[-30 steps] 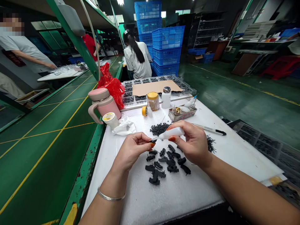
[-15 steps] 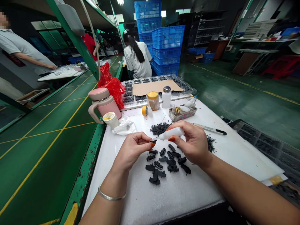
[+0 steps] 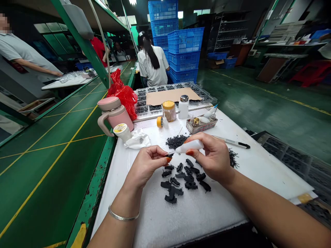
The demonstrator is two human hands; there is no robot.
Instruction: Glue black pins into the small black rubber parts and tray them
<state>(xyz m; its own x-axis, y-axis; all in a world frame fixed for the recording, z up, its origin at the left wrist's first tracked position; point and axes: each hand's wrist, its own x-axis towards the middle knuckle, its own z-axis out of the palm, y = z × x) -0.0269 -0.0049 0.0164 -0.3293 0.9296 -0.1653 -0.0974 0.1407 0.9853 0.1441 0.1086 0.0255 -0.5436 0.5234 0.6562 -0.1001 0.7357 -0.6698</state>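
Between the thumb and fingers of my left hand (image 3: pixel 149 161) is a small black plastic part (image 3: pixel 169 155), mostly covered by the fingertips. My right hand (image 3: pixel 213 156) grips a white squeeze bottle (image 3: pixel 190 146), tilted so its thin nozzle points left at the black part. Whether the nozzle tip touches the part, I cannot tell. Below both hands, several curved black parts (image 3: pixel 190 185) with thin pins lie scattered on the white tabletop (image 3: pixel 207 213). A pile of tiny black rings (image 3: pixel 176 141) sits just behind the bottle.
Thin black pins (image 3: pixel 232 157) lie right of my right hand, near a pen (image 3: pixel 232 142). Farther back stand a small box of bottles (image 3: pixel 201 125), a yellow-lidded jar (image 3: pixel 169 112), a pink mug (image 3: pixel 116 115) and a compartment tray (image 3: pixel 142 100). A green conveyor (image 3: pixel 51 162) runs along the left.
Both hands stay almost in place; the bottle's nozzle has shifted very slightly at the black part. In the background, a seated person in white has moved a little.
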